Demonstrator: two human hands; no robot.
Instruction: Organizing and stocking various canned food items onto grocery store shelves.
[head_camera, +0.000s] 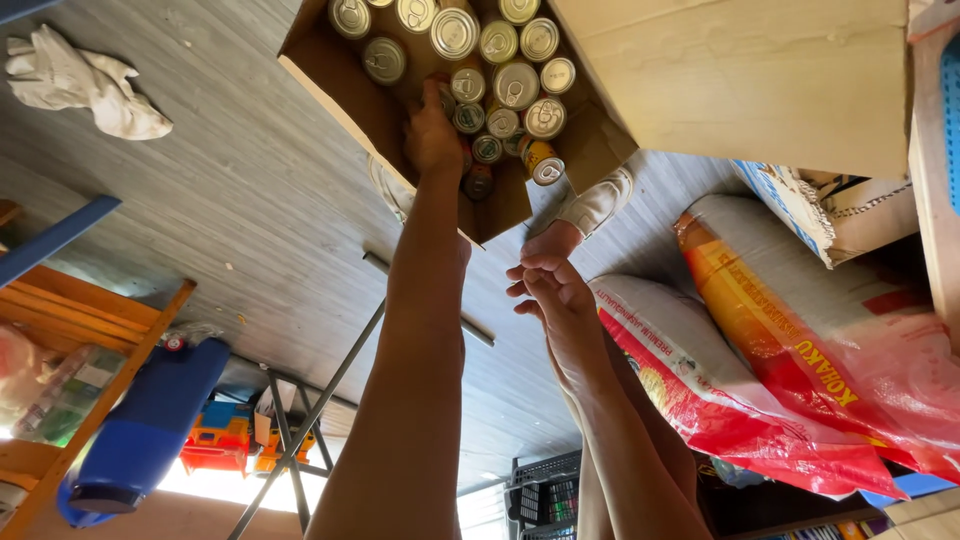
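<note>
An open brown cardboard box (350, 100) lies on the grey plank floor and holds several tin cans (515, 85) with silver pull-tab lids. My left hand (435, 130) reaches into the box. Its fingers curl on a small can among the others and are partly hidden. My right hand (550, 290) hovers just outside the box's near edge with its fingers spread and nothing in it. It is next to a bare foot (550, 243) with a beige trouser cuff. The whole view appears upside down.
Red-and-white sacks (700, 390) and an orange sack (800, 330) lie at the right, beside a large closed carton (760, 80). A white rag (90, 85) lies on the floor at the left. A wooden shelf (70, 320), a blue container (140, 430) and black folding legs (290, 430) stand at the left.
</note>
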